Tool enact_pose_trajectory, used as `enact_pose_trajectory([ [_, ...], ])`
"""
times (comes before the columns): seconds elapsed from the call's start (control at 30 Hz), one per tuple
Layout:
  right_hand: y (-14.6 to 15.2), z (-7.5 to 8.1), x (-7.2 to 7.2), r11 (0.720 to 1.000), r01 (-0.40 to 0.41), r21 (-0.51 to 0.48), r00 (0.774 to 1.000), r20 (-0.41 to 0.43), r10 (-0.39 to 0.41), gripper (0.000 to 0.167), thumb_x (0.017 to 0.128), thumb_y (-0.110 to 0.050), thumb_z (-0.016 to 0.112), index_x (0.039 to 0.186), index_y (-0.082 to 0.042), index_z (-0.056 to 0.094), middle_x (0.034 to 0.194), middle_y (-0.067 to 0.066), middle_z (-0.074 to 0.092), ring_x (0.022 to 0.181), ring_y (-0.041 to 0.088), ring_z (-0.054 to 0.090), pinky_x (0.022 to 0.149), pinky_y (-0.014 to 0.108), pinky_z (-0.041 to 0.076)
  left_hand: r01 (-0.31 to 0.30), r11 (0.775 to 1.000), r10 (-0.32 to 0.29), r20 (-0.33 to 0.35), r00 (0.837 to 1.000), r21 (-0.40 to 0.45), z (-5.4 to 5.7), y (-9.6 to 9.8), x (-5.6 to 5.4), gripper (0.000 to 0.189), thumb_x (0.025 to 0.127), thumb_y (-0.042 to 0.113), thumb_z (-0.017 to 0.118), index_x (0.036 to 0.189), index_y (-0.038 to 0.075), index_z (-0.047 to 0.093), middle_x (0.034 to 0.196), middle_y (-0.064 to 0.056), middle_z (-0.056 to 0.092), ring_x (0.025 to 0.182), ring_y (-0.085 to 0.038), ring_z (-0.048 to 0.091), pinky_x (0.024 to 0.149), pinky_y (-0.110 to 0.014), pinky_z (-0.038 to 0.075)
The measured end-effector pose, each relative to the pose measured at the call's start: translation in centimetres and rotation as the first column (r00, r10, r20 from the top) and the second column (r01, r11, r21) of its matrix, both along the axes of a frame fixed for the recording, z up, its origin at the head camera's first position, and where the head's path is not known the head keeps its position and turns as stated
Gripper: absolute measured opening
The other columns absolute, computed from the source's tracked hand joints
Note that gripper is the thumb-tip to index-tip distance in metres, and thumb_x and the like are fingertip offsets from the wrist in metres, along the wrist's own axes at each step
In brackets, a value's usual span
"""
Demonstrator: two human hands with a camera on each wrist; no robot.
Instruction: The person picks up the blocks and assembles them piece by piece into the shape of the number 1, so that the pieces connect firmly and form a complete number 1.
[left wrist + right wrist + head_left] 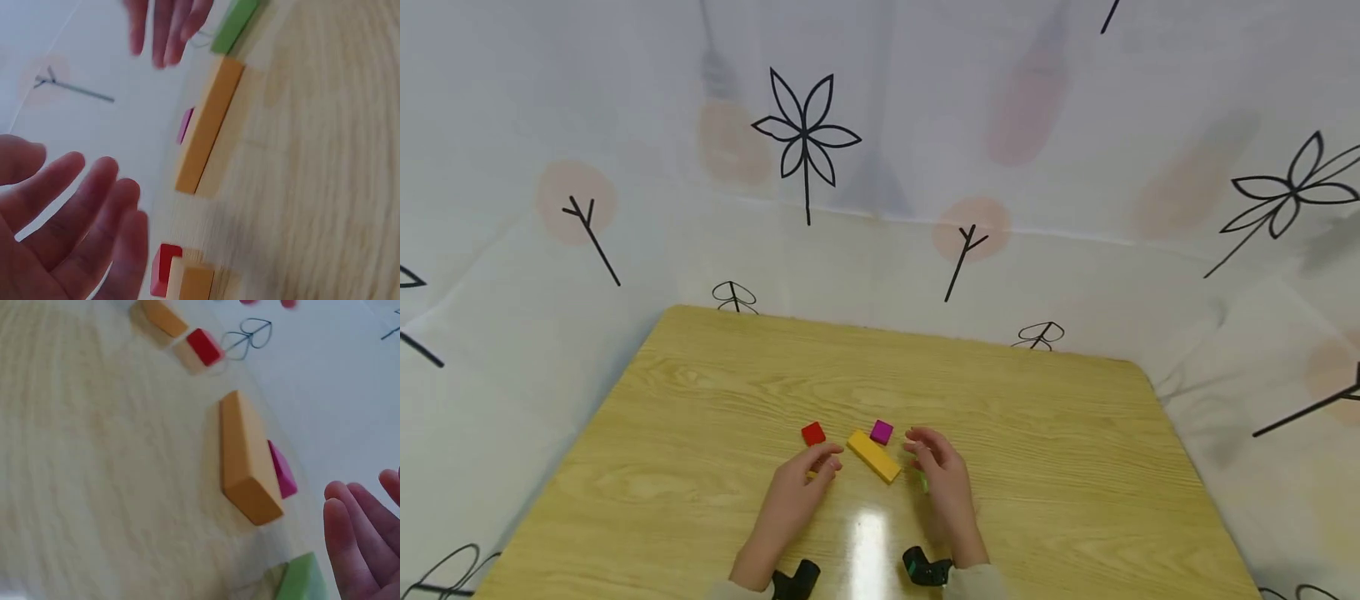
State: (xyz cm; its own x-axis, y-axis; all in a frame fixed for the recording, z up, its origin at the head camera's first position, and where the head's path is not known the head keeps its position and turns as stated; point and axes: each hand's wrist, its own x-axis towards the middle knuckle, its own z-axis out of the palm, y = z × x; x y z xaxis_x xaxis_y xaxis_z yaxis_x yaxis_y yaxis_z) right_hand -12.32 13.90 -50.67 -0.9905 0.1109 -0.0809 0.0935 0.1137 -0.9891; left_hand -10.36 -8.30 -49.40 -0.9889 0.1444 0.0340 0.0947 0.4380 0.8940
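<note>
A long yellow-orange block (874, 457) lies slantwise on the table between the two hands. Touching or close to its far side is a small magenta block (882, 432). My left hand (797, 490) hovers with relaxed fingers and nothing in them; near its fingertips are a red block (812, 433) and a smaller orange block (196, 282), mostly covered by the hand in the head view. My right hand (946, 479), fingers loosely bent and holding nothing, hangs over a green block (302, 580), of which only a sliver shows in the head view.
The wood-grain table (1060, 433) extends on both sides of the blocks. Behind it hangs a pale cloth (880, 267) with plant drawings. Each wrist wears a black camera mount, one at the left wrist (797, 579) and one at the right (925, 568).
</note>
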Motion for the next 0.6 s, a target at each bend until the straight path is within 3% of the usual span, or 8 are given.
enact_pose_trajectory([
  [0.17, -1.6, -0.1, -0.3, 0.995, 0.014, 0.103, 1.000, -0.013, -0.013, 0.025, 0.091, -0.019, 0.051, 0.115, -0.012, 0.058, 0.113, 0.005, 0.058, 0.095, 0.022, 0.058, 0.075, 0.033, 0.048, 0.051, 0.992, -0.055, -0.031, 0.998, -0.118, -0.1, 1.3, 0.6, 0.029, 0.092, 0.036, 0.047, 0.111, 0.019, 0.061, 0.094, 0.012, 0.059, 0.081, -0.004, 0.055, 0.067, -0.025, 0.045],
  [0.33, -2.7, 0.0, -1.1, 0.950, 0.011, 0.314, 0.996, -0.092, 0.019, 0.023, 0.089, -0.017, 0.054, 0.112, -0.016, 0.060, 0.113, 0.001, 0.053, 0.095, 0.021, 0.055, 0.074, 0.035, 0.046, 0.088, 0.987, -0.091, -0.017, 0.996, -0.137, -0.8, 1.8, 0.8, 0.028, 0.091, 0.033, 0.050, 0.110, 0.017, 0.061, 0.095, 0.012, 0.057, 0.082, -0.004, 0.053, 0.067, -0.025, 0.045],
  [0.4, -2.9, 0.0, -1.3, 0.927, 0.014, 0.374, 0.996, -0.087, 0.020, 0.022, 0.089, -0.017, 0.054, 0.110, -0.017, 0.061, 0.112, -0.001, 0.051, 0.093, 0.019, 0.054, 0.074, 0.034, 0.046, 0.110, 0.985, -0.111, 0.005, 0.994, -0.132, -1.2, 2.0, 0.8, 0.029, 0.091, 0.034, 0.050, 0.111, 0.016, 0.060, 0.096, 0.012, 0.056, 0.083, -0.004, 0.053, 0.068, -0.025, 0.045],
  [0.6, -2.7, -0.5, -1.8, 0.903, 0.041, 0.428, 0.998, -0.059, -0.017, 0.024, 0.087, -0.016, 0.056, 0.110, -0.016, 0.061, 0.110, 0.002, 0.051, 0.082, 0.015, 0.053, 0.065, 0.029, 0.045, 0.113, 0.985, -0.113, 0.009, 0.994, -0.133, -2.2, 2.4, 0.9, 0.031, 0.090, 0.035, 0.051, 0.113, 0.016, 0.058, 0.098, 0.009, 0.054, 0.084, -0.005, 0.053, 0.068, -0.026, 0.045],
])
